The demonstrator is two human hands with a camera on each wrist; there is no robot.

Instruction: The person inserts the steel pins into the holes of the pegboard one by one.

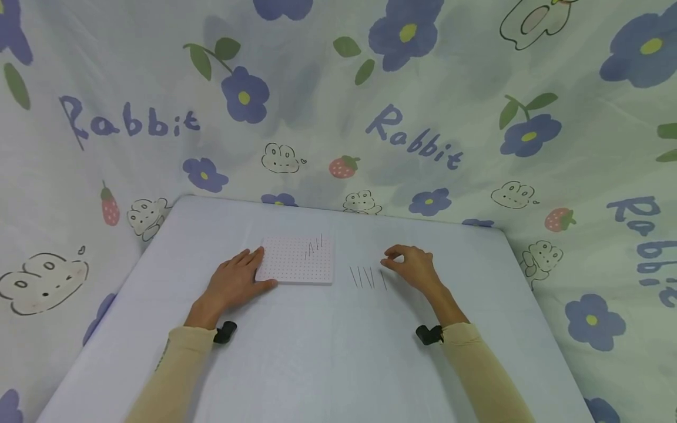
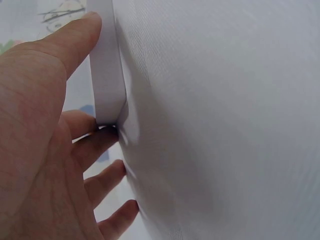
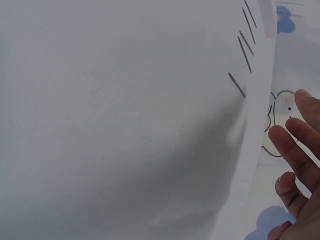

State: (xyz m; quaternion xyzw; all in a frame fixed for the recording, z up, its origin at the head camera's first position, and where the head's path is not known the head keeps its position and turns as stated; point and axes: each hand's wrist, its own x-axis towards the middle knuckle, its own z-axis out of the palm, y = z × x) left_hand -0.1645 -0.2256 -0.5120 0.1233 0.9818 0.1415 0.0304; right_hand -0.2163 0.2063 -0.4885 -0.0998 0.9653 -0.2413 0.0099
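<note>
A white pegboard (image 1: 291, 267) with rows of small holes lies left of centre in the head view. Several thin dark sticks (image 1: 321, 241) stand in its far right part. At its near left corner rests my left hand (image 1: 233, 282), fingers along the left side and thumb at the near edge. The left wrist view shows that thumb against the board's side (image 2: 106, 85). Several loose thin dark sticks (image 1: 360, 277) lie in a row right of the board. Just above the rightmost stick (image 1: 384, 281), my right hand (image 1: 415, 269) hovers, thumb and index finger apart with nothing visible between them.
A white cloth (image 1: 317, 352) covers the table. Behind it and at both sides hangs a curtain (image 1: 317, 106) printed with flowers and rabbits. Dark wrist cameras (image 1: 225, 332) sit at both sleeve cuffs.
</note>
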